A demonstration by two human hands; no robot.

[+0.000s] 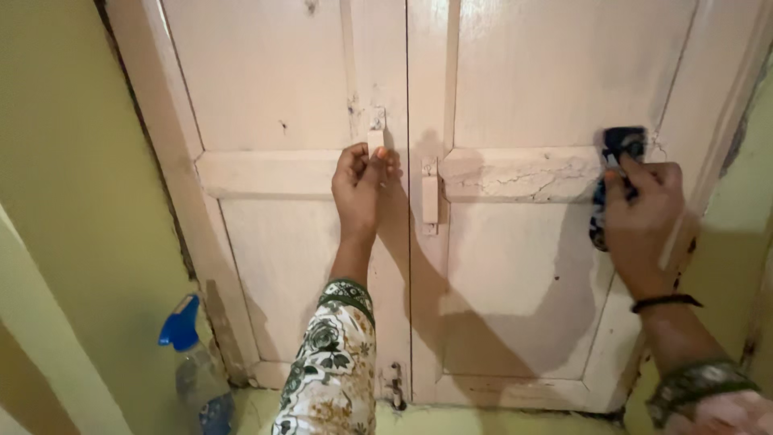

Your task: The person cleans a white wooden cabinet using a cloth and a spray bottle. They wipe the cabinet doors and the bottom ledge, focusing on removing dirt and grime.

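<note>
Hands on a double door, latch and cloth

Door [515,266] leaves, pale and worn, stand shut, meeting at a vertical seam near the centre. At about 11 o'clock from the centre, the left hand [360,189] pinches a small latch [376,138] on the left leaf; the latch's long axis runs upright, its free end pointing to 12 o'clock. Just across the seam sits a second, upright catch [430,200], untouched. At 3 o'clock, the right hand [644,217] is clenched on a dark patterned cloth [616,149], pressed flat to the right leaf near its outer edge; the cloth hangs lengthwise, 12 to 6 o'clock. Cracked paint marks the cross rail [515,173] between the hands. Room lies open across the lower panels. At 7 o'clock a spray bottle [193,362] with a blue trigger stands beside the yellow wall [72,201].
</note>
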